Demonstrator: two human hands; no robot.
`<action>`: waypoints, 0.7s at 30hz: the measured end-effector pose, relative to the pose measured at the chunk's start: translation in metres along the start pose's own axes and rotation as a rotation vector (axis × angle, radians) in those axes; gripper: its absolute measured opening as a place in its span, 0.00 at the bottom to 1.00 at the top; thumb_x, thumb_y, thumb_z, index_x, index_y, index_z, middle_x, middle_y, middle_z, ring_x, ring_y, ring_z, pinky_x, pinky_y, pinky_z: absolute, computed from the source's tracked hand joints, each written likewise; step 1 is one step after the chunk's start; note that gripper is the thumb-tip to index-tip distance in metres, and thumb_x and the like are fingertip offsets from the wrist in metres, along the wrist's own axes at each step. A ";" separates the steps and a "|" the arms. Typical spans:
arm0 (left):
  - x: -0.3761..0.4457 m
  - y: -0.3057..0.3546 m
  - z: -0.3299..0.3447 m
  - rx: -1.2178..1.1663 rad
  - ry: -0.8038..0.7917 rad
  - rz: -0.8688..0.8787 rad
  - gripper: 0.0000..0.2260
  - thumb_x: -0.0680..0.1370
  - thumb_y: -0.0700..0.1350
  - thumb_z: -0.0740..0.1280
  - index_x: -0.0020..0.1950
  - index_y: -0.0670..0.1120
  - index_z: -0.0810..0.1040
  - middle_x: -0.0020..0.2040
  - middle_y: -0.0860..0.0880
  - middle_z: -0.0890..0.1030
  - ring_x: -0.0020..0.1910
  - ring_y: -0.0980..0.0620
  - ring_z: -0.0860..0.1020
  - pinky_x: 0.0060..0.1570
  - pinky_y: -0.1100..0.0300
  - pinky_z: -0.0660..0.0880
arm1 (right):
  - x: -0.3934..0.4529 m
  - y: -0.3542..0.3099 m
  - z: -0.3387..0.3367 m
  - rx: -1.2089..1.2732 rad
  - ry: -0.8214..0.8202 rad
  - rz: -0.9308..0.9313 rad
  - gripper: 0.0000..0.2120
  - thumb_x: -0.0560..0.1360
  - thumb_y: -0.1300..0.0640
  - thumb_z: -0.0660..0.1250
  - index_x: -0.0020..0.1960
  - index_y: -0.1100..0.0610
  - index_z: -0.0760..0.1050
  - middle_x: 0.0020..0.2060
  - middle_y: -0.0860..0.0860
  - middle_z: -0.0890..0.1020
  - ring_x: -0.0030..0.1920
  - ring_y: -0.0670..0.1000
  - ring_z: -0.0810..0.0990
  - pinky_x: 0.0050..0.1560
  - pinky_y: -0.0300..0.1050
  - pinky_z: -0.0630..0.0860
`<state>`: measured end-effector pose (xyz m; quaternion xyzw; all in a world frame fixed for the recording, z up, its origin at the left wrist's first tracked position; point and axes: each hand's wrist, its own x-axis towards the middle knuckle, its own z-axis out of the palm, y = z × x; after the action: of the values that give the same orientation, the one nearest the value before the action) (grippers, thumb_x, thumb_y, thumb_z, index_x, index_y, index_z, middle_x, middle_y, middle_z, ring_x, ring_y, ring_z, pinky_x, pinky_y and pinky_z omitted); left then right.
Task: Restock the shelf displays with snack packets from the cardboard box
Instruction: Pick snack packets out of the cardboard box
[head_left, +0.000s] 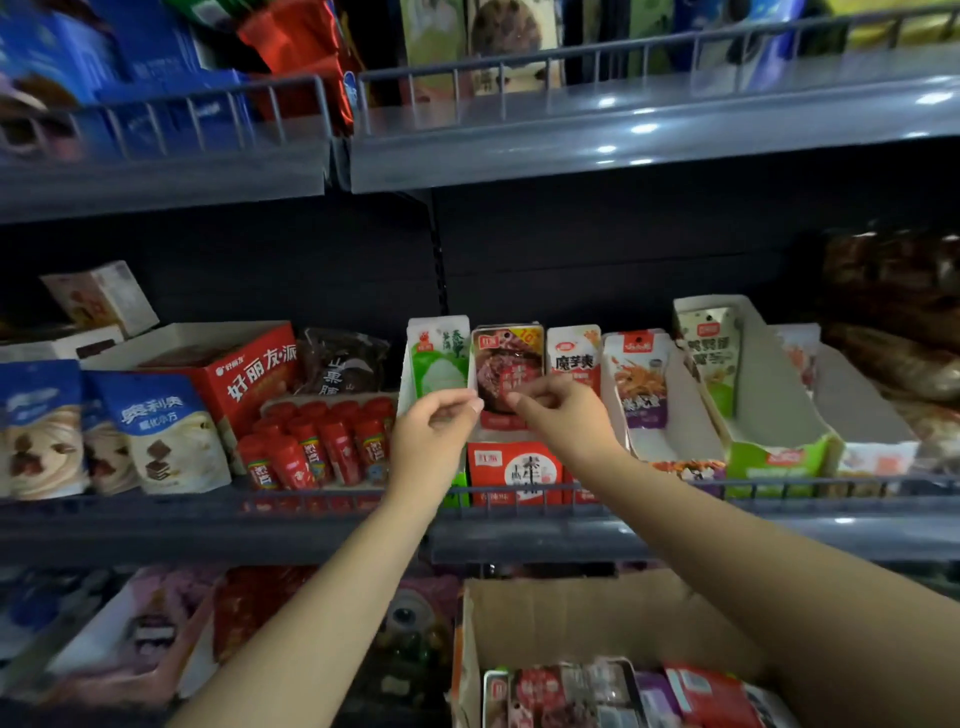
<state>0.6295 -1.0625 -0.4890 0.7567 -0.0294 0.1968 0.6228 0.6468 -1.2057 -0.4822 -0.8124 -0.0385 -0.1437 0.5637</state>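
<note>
Hands, two of them, meet at one red snack packet (506, 364) standing upright in its red display box (514, 470) on the middle shelf (779, 535): the left hand (434, 434) and the right hand (563, 418) each pinch its lower edge. Five open display boxes line this dark metal shelf's right section. Below, the cardboard box (597, 618) holds more packets, cut off by the frame's bottom and blurred.

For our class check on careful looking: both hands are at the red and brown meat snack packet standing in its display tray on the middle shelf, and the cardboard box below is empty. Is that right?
Not quite. The cardboard box is not empty: the head view shows snack packets lying in it. The rest stands: the left hand and right hand are at the meat snack packet on the middle shelf.
</note>
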 end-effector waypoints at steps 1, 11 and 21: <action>-0.014 0.000 0.003 -0.009 -0.023 -0.012 0.05 0.76 0.44 0.69 0.45 0.55 0.79 0.46 0.54 0.82 0.46 0.58 0.79 0.47 0.66 0.75 | -0.013 0.006 -0.006 0.003 -0.008 0.023 0.05 0.74 0.52 0.69 0.45 0.54 0.78 0.38 0.48 0.79 0.39 0.47 0.77 0.41 0.39 0.74; -0.132 -0.055 0.052 0.060 -0.256 -0.225 0.04 0.76 0.41 0.68 0.45 0.49 0.80 0.42 0.54 0.81 0.41 0.59 0.78 0.40 0.73 0.72 | -0.135 0.108 -0.051 -0.024 -0.056 0.269 0.03 0.73 0.56 0.71 0.41 0.51 0.78 0.33 0.46 0.79 0.37 0.46 0.76 0.38 0.36 0.72; -0.202 -0.139 0.081 0.457 -0.563 -0.522 0.08 0.76 0.41 0.69 0.54 0.45 0.81 0.53 0.48 0.82 0.49 0.54 0.77 0.40 0.71 0.69 | -0.196 0.201 -0.063 -0.243 -0.347 0.517 0.01 0.72 0.56 0.72 0.42 0.52 0.80 0.40 0.49 0.82 0.43 0.48 0.80 0.45 0.39 0.77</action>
<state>0.5045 -1.1498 -0.6976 0.8811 0.0384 -0.1791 0.4360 0.4927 -1.3169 -0.6978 -0.8690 0.0910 0.1409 0.4655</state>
